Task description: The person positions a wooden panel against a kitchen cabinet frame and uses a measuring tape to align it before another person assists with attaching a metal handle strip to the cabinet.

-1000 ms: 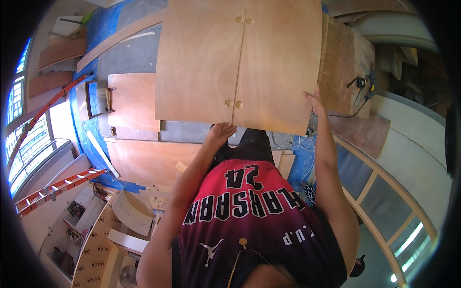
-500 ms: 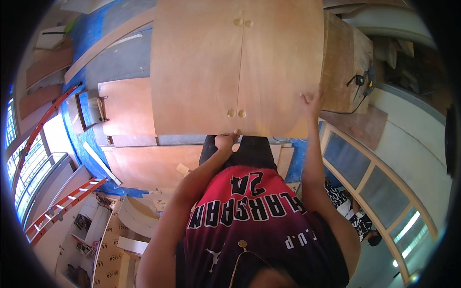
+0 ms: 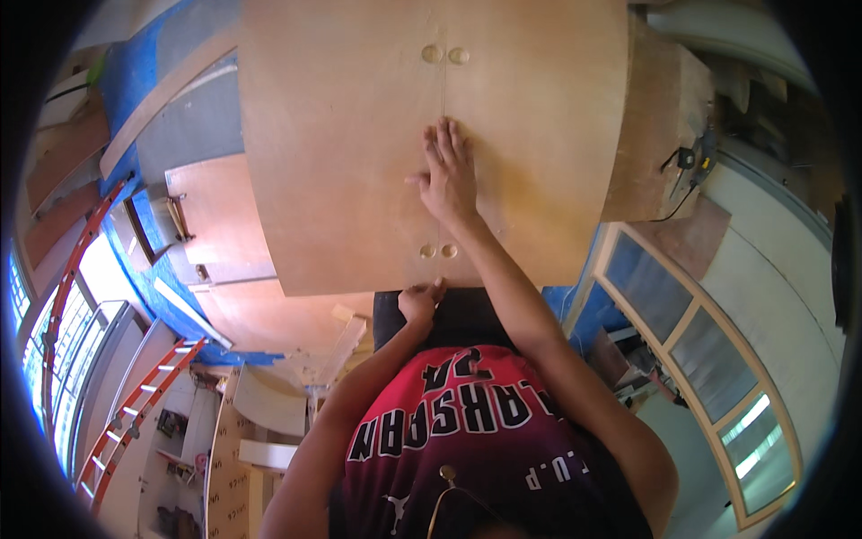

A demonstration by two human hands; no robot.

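Observation:
Two pale plywood panels (image 3: 332,144) meet along a narrow seam, with paired shallow round recesses (image 3: 431,54) near the top and bottom of it. My right hand (image 3: 446,175) lies flat on the seam between the upper and lower recesses, fingers stretched forward and slightly apart. My left hand (image 3: 422,298) is at the panels' near edge below the seam, fingers curled at the edge and one finger pointing up against it. A darker board (image 3: 646,153) lies to the right, holding a black tape measure (image 3: 685,158) and a corded tool (image 3: 701,171).
Orange ladders (image 3: 135,413) stand at the left by a barred window. Plywood sheets (image 3: 215,216) and strips lie on blue floor covering (image 3: 139,67). A wood-framed glazed panel (image 3: 709,357) stands at the right. An open plywood carcass (image 3: 224,449) is at the lower left.
The panels have come nearer my body. My right hand has left the right edge and moved onto the seam. My left hand has turned from palm up to curled at the edge.

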